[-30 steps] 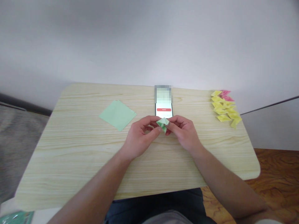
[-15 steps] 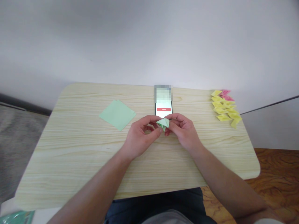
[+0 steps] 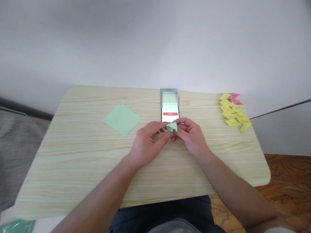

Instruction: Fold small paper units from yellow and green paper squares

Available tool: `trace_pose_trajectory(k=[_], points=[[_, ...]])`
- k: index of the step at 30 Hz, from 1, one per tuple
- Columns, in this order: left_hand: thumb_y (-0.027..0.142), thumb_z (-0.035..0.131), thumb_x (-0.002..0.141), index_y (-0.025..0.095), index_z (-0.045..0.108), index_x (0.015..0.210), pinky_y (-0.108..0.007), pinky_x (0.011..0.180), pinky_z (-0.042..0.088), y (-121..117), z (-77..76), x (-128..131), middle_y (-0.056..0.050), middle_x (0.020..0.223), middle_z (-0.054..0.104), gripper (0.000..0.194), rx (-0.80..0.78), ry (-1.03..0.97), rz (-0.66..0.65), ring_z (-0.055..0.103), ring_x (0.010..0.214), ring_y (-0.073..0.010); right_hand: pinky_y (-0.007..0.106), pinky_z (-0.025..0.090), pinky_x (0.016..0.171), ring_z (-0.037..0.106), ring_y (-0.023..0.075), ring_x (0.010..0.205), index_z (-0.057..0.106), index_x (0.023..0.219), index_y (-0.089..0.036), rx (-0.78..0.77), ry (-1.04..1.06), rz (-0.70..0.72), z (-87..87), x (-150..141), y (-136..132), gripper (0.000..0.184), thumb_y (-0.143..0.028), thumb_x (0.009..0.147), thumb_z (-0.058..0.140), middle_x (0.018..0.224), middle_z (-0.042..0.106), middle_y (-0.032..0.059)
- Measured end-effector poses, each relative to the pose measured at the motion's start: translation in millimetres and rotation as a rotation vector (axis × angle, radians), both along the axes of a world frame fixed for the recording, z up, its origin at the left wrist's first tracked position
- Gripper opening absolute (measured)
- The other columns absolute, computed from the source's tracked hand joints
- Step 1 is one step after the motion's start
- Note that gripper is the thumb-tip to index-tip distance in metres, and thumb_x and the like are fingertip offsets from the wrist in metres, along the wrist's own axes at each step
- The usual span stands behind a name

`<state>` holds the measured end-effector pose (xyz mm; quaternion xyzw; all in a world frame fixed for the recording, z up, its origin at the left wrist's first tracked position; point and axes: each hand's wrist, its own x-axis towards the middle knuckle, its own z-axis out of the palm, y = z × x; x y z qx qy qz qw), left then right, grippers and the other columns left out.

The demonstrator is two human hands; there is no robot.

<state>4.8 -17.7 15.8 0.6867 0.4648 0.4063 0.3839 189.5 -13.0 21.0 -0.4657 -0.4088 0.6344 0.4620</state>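
A small folded piece of green paper (image 3: 172,127) is pinched between both my hands just above the light wooden table (image 3: 73,168). My left hand (image 3: 145,145) grips its left side with thumb and curled fingers. My right hand (image 3: 190,137) holds the right side, its fingers closed over the top edge. Directly behind the paper lies a phone (image 3: 170,111) with a lit screen, partly hidden by my fingers.
A flat stack of green paper squares (image 3: 122,119) lies to the left of my hands. Several folded yellow and pink paper pieces (image 3: 233,111) are heaped at the table's far right corner. A green packet (image 3: 17,226) shows at the bottom left, off the table.
The folded green paper has been pressed smaller and shifted slightly right between my fingers. Both hands stay in nearly the same place.
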Motion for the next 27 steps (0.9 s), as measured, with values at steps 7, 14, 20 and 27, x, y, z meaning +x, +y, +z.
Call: trace_pose_trajectory(k=[7,14,20,27], points=[[0.024,0.072,0.086,0.023,0.063,0.131,-0.034,0.092,0.05,-3.0,5.9,2.9,-0.004,0.111,0.07,0.046,0.099,0.124,-0.076,0.062,0.098,-0.0184,0.029,0.059,0.064,0.07,0.0158,0.065,0.065,0.086,-0.02,-0.03,-0.049,-0.029,-1.2,-3.0,-0.9,0.029,-0.039,0.077,0.085,0.072,0.075,0.0007],[0.025,0.058,0.098,0.023,0.059,0.134,-0.032,0.088,0.048,-2.0,3.2,3.1,-0.005,0.11,0.07,0.037,0.1,0.17,-0.064,0.061,0.097,-0.0187,0.03,0.057,0.063,0.068,0.0156,0.062,0.063,0.08,-0.021,-0.032,-0.063,0.012,-3.3,-3.5,-1.7,0.028,-0.039,0.078,0.084,0.071,0.074,0.0008],[0.03,0.057,0.098,0.021,0.063,0.125,-0.032,0.083,0.047,-1.9,3.6,2.0,-0.005,0.102,0.069,0.029,0.08,0.194,-0.066,0.06,0.092,-0.0193,0.031,0.057,0.066,0.067,0.0157,0.065,0.062,0.081,-0.021,-0.011,-0.069,0.038,-1.3,-2.3,-2.3,0.024,-0.034,0.078,0.082,0.073,0.073,0.0008],[0.019,0.055,0.093,0.02,0.067,0.111,-0.029,0.077,0.046,-0.5,4.1,0.5,-0.003,0.096,0.069,0.022,-0.041,0.13,-0.039,0.06,0.086,-0.0173,0.032,0.055,0.067,0.063,0.0171,0.081,0.063,0.127,-0.03,0.266,-0.205,0.063,7.9,10.3,-3.9,0.053,-0.013,0.077,0.071,0.1,0.066,0.0015]])
